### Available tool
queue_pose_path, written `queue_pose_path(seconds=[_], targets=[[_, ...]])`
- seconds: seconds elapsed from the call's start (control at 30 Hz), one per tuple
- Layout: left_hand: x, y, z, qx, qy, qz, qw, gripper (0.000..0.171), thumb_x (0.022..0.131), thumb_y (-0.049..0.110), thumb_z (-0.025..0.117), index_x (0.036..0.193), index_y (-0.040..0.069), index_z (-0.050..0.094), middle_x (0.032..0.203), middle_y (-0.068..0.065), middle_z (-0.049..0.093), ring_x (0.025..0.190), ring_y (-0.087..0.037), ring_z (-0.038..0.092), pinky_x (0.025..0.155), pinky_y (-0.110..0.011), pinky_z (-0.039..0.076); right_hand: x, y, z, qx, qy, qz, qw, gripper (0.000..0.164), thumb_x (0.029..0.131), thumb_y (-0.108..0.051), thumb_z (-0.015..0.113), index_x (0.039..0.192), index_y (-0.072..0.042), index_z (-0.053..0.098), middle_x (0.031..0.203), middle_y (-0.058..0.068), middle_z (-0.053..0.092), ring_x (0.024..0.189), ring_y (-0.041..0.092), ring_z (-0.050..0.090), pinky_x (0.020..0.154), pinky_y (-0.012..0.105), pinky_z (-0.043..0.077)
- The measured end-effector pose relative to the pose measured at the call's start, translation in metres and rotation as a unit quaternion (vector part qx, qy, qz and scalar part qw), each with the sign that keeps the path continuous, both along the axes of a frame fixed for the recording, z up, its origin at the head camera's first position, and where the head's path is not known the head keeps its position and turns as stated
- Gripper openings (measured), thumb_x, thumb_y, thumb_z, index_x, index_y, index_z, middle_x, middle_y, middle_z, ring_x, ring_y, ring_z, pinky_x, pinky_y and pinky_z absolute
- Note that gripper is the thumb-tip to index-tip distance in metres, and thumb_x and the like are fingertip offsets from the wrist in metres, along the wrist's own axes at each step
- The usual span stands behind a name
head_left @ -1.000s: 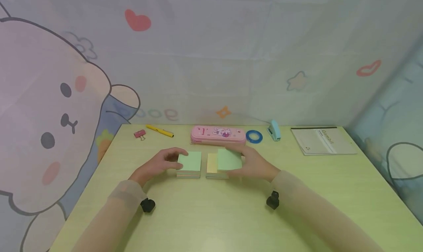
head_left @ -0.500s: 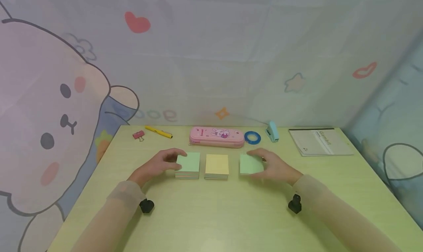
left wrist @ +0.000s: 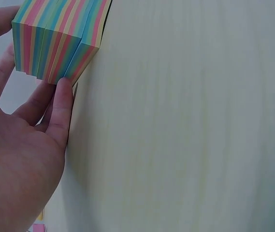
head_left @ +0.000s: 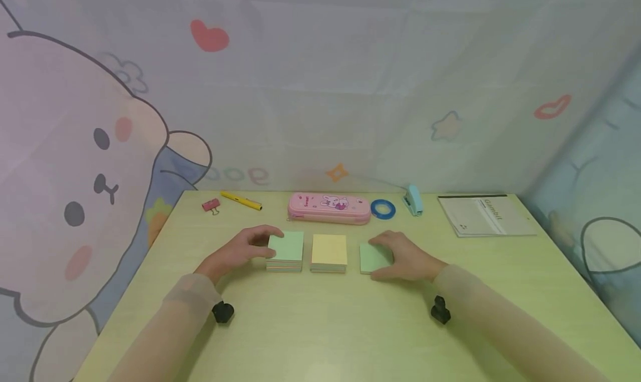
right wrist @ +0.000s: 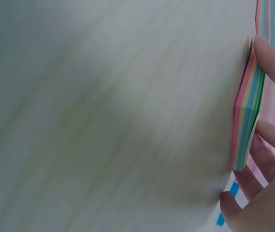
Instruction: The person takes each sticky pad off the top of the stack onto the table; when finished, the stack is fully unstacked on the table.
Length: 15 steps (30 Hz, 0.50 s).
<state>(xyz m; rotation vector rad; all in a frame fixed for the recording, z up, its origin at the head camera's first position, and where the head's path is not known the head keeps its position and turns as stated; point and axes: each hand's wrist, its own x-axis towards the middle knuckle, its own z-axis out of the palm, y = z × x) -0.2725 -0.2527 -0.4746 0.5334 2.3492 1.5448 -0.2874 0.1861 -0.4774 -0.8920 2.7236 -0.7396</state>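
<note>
Three piles of square sticky notes lie in a row in the head view. My left hand (head_left: pixel 245 247) holds the tall left stack (head_left: pixel 287 248), green on top, by its left corners; the left wrist view shows the stack's striped sides (left wrist: pixel 55 41) against the fingertips. A yellow-topped stack (head_left: pixel 329 251) sits in the middle, touched by neither hand. On the right, my right hand (head_left: pixel 408 258) grips a thinner green-topped sticky note pad (head_left: pixel 372 258) between thumb and fingers, low at the table. Its pink, yellow and blue edges (right wrist: pixel 246 113) show in the right wrist view.
Behind the stacks lie a pink pencil case (head_left: pixel 329 208), a blue tape roll (head_left: pixel 383 209) and a light blue stapler (head_left: pixel 413 200). A red binder clip (head_left: pixel 211 205) and yellow pen (head_left: pixel 241 200) are back left; a notebook (head_left: pixel 486 216) is back right. A printed curtain (head_left: pixel 320 92) borders the table.
My right hand has carried the green-topped pad rightward off the middle stack, uncovering its yellow top, then lowered it beside that stack. My left hand stays on its stack.
</note>
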Motion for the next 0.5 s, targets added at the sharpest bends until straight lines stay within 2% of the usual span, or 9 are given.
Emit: queue_pose_path(seconds=[0.33, 0.5], targets=[[-0.001, -0.002, -0.002, 0.005, 0.002, -0.005, 1.0, 0.041, 0.097, 0.013, 0.074, 0.138, 0.012, 0.064, 0.135, -0.011, 0.06, 0.114, -0.028, 0.052, 0.1, -0.034, 0.045, -0.001, -0.02, 0.004, -0.003, 0.015, 0.01, 1.0, 0.082, 0.083, -0.049, 0.088, 0.146, -0.007, 0.059, 0.146, 0.012, 0.059, 0.135, 0.034, 0.049, 0.115, 0.055, 0.041], [-0.001, -0.002, -0.003, 0.004, 0.005, -0.002, 1.0, 0.041, 0.097, 0.012, 0.075, 0.136, 0.012, 0.065, 0.136, -0.01, 0.06, 0.115, -0.028, 0.05, 0.101, -0.032, 0.044, -0.002, -0.026, 0.003, -0.009, 0.007, 0.016, 1.0, 0.081, 0.082, -0.048, 0.089, 0.145, -0.006, 0.059, 0.145, 0.012, 0.059, 0.135, 0.034, 0.049, 0.116, 0.056, 0.04]])
